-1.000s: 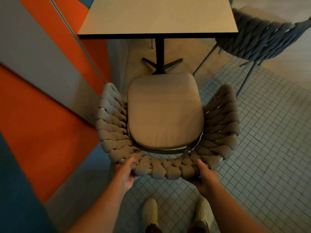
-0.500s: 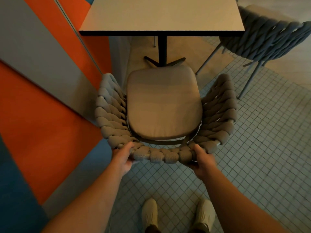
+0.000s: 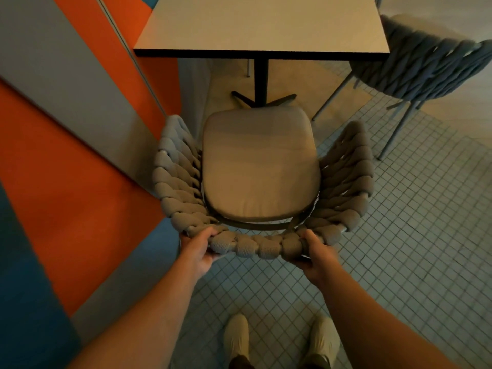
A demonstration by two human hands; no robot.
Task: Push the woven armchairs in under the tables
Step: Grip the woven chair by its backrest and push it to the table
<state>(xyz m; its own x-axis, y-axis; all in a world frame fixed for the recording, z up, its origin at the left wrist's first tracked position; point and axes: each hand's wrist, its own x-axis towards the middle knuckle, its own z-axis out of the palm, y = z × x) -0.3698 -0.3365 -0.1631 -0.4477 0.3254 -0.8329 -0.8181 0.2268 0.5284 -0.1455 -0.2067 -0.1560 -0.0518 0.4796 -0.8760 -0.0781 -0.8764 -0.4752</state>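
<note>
A grey woven armchair (image 3: 175, 179) with a beige seat cushion (image 3: 259, 169) stands in front of me, facing a square pale table (image 3: 263, 22) on a black pedestal. The cushion's front edge lies just short of the table's near edge, above the pedestal's foot. My left hand (image 3: 198, 249) grips the left end of the chair's woven backrest. My right hand (image 3: 315, 253) grips its right end. Both arms are stretched forward.
A second grey woven armchair (image 3: 423, 65) on thin metal legs stands at the table's right side. A wall with orange, grey and blue panels (image 3: 66, 169) runs close along the left of the chair. The floor is small grey tiles (image 3: 412, 249); my two light shoes show below.
The armchair has slid forward toward the table with both hands on its backrest; my arms have stretched out further.
</note>
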